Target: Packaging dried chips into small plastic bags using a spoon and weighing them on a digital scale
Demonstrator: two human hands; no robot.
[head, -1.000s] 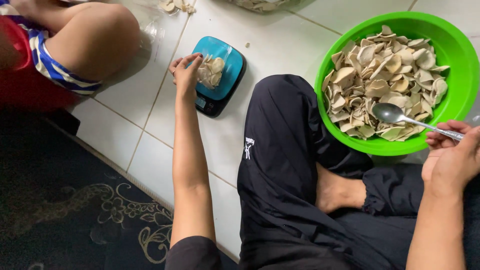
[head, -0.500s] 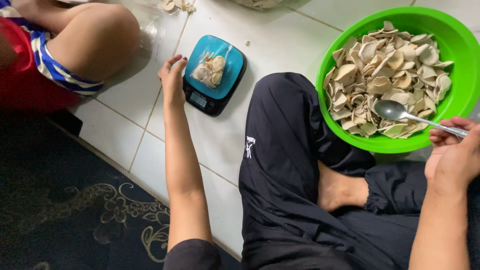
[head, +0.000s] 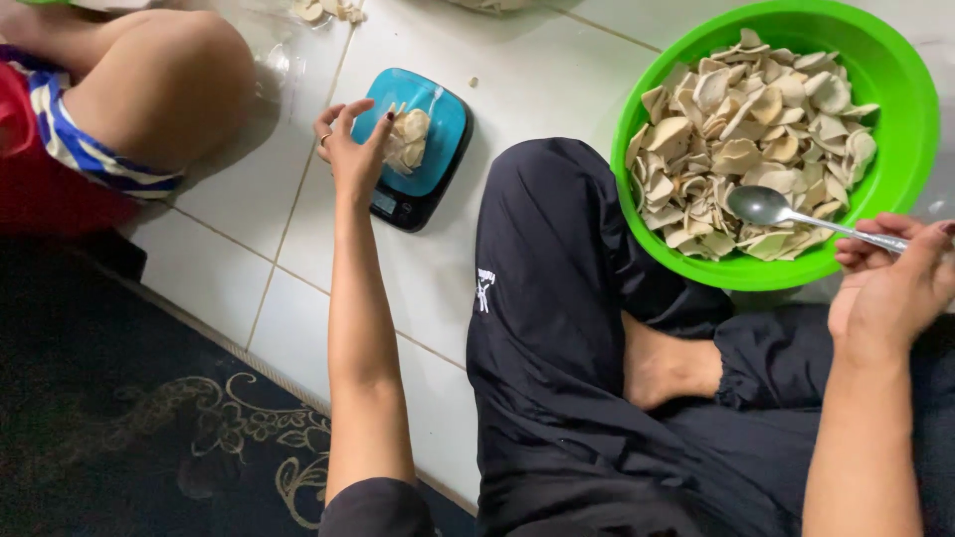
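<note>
Left hand (head: pixel 350 149) at the left edge of the teal kitchen scale (head: pixel 418 149), fingers (head: pixel 383 129) loosely spread and touching the small pile of pale chips (head: pixel 406 139) on its platform. Right hand (head: pixel 895 283), well right of the scale, fingers clenched on a metal spoon (head: pixel 786 214). Spoon bowl rests on chips in the green basin (head: pixel 895 169), on the white tiled floor (head: pixel 288 249).
</note>
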